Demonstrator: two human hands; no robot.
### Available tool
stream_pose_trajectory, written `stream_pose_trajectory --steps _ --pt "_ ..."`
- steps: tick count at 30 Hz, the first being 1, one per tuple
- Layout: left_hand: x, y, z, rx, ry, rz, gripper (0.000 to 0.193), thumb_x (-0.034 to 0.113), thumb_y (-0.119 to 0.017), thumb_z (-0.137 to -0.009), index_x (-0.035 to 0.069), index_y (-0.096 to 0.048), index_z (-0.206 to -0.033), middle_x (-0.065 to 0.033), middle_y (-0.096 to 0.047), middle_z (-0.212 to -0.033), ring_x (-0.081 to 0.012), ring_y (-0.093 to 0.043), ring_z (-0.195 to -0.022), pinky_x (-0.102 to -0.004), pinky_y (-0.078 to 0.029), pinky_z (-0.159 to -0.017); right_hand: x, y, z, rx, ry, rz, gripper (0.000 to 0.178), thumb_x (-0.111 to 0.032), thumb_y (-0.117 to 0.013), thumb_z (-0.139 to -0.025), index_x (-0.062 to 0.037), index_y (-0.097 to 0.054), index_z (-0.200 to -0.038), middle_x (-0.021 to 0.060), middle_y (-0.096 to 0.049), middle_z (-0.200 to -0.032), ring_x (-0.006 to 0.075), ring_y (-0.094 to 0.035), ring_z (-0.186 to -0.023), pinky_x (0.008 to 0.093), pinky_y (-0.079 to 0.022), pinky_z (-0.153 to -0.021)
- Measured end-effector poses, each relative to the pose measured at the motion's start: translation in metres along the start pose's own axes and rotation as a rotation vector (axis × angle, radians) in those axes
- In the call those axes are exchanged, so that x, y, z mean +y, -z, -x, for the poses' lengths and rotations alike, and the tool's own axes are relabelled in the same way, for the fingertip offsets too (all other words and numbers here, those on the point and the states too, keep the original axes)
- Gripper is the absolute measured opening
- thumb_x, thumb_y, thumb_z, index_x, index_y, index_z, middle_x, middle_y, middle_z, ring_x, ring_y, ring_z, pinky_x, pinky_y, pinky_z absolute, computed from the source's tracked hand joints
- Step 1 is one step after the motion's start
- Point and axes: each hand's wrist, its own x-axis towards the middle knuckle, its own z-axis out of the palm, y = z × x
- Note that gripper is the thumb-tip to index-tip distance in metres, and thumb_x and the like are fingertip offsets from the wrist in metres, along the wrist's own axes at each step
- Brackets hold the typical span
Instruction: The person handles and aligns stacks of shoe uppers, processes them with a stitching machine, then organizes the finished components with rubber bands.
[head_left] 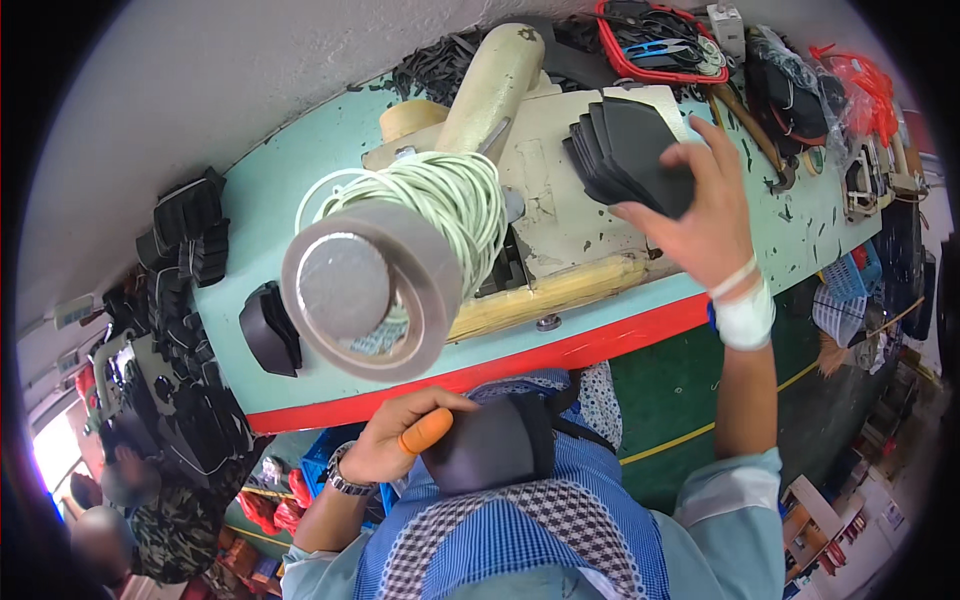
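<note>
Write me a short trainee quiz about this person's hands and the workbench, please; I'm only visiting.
1. Multiple choice: which is the right hand nearest to? (a) the coiled pale cord; (b) the stack of black pieces; (c) the black pieces at the table's left end.

2. True or false: the left hand holds a curved black piece.

3. Short answer: what colour is the finger cover on the left hand?

Key: 1. b; 2. true; 3. orange.
</note>
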Motion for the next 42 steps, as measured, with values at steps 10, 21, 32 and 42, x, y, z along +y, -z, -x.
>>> stream_pose_trajectory --steps 10,21,32,42 --pt "0.071 0.048 -0.050 0.000 0.120 -0.789 0.045 0.020 -0.067 -0.083 0.000 -0.054 -0.122 -0.0114 -0.058 -0.121 -0.0175 -0.051 -0.112 -0.0337 -0.040 -0.098 -0.022 -0.008 0.006 -0.457 0.020 -0.279 0.044 -0.017 -0.074 -0.068 -0.0035 -0.052 -0.104 0.0153 -0.057 -0.106 0.0323 -0.053 -0.103 0.0386 -0.043 -0.087" --pt "0.055 0.096 -0.067 0.018 -0.370 -0.533 0.040 0.018 -0.064 -0.081 0.000 -0.053 -0.115 -0.0161 -0.059 -0.113 -0.0254 -0.055 -0.106 -0.0361 -0.041 -0.093 -0.068 -0.033 0.019 -0.704 0.113 -0.518 0.030 -0.015 -0.071 -0.070 -0.0046 -0.066 -0.098 0.0110 -0.060 -0.084 0.0293 -0.052 -0.092 0.0373 -0.042 -0.081" --pt "0.038 0.107 -0.070 0.234 -0.226 -0.537 0.025 0.016 -0.063 -0.077 -0.002 -0.065 -0.095 -0.0160 -0.068 -0.093 -0.0276 -0.064 -0.089 -0.0365 -0.048 -0.078 -0.076 -0.026 0.020 -0.818 -0.064 -0.623 0.017 -0.012 -0.070 -0.072 -0.0083 -0.066 -0.088 0.0104 -0.056 -0.092 0.0289 -0.050 -0.095 0.0378 -0.042 -0.081" --pt "0.023 0.160 -0.085 -0.049 -0.276 -0.958 0.027 0.021 -0.069 -0.073 0.002 -0.066 -0.092 -0.0148 -0.068 -0.090 -0.0276 -0.064 -0.088 -0.0371 -0.049 -0.077 -0.084 -0.033 0.014 -0.697 0.065 -0.529 0.016 -0.012 -0.068 -0.074 -0.0057 -0.065 -0.087 0.0137 -0.055 -0.103 0.0299 -0.047 -0.103 0.0388 -0.039 -0.087"
